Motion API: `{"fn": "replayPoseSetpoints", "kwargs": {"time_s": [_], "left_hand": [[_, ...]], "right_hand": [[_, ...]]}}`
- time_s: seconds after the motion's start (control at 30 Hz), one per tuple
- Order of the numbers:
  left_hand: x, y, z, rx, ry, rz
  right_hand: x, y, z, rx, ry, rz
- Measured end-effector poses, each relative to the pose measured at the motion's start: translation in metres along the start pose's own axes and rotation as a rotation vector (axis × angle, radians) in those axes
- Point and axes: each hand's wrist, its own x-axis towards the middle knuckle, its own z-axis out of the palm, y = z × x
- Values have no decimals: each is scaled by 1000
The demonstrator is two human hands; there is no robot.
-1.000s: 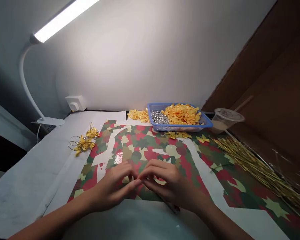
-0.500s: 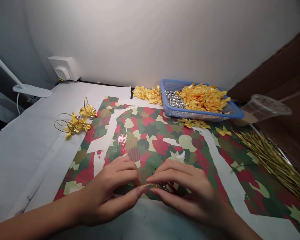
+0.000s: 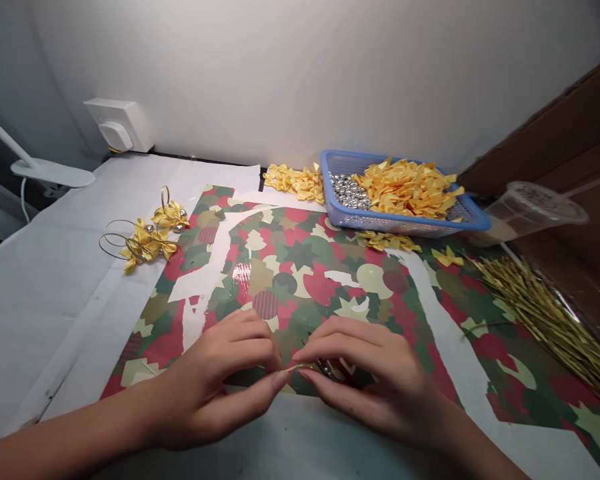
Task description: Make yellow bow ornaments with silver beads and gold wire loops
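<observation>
Between my hands runs a short gold tie (image 3: 294,367). My left hand (image 3: 225,380) pinches one end of it between thumb and forefinger, the other fingers curled. The thumb and forefinger of my right hand (image 3: 375,373) close on the other end. Under the right palm shows a dark metal tool with red parts (image 3: 326,367); its kind is mostly hidden, and I cannot tell whether it is held or lies on the sheet. Both hands are low over the patterned red and green paper (image 3: 300,257). Yellow ribbon bows with silver bells on gold loops (image 3: 147,240) lie to the left.
A blue basket (image 3: 410,230) holds silver bells (image 3: 349,192) and yellow bows (image 3: 410,190). More bows (image 3: 295,181) lie beside it. At right are a bundle of gold ties (image 3: 545,320) and a clear plastic cup (image 3: 525,210). A white lamp base (image 3: 53,172) stands at far left.
The view has shifted slightly, so the table items appear a little displaced. Both hands keep almost the same pose, with the gold tie still between them.
</observation>
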Motion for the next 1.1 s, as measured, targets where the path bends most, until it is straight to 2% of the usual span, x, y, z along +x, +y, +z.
{"fn": "replayPoseSetpoints", "kwargs": {"time_s": [0.7, 0.97, 1.1], "left_hand": [[5, 6, -3, 27, -4, -1], [1, 2, -1, 13, 11, 12], [0, 1, -1, 15, -19, 12]], "right_hand": [[0, -6, -2, 30, 14, 28], [-2, -5, -2, 18, 15, 13], [-2, -4, 0, 0, 7, -4]]}}
